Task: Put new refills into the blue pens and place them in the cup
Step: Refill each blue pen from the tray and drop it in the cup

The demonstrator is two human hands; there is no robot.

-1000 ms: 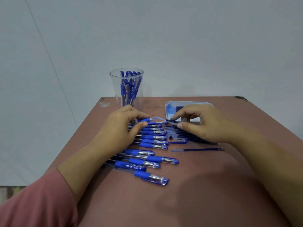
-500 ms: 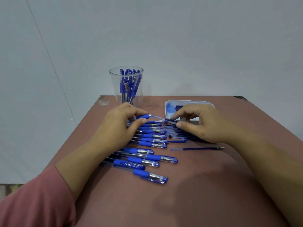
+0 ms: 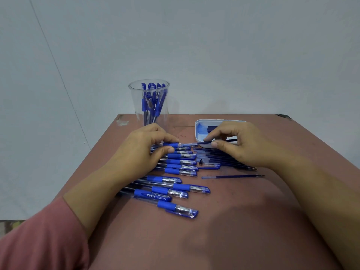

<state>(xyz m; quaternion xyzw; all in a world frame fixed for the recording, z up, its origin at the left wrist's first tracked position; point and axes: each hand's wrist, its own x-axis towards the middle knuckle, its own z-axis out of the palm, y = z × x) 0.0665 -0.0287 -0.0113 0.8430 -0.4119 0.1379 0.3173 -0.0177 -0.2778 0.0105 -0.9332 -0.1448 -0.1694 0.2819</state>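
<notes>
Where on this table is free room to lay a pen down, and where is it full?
Free: the near table between the forearms, below the nearest pen and the lone refill; the strip between cup and tray. Crowded: the pen row and refill pile in the middle.

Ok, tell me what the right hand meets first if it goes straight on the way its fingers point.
Probably the pen that the left hand holds: the right hand points across at its clear end, along the refill it pinches. Depth is hard to judge.
</notes>
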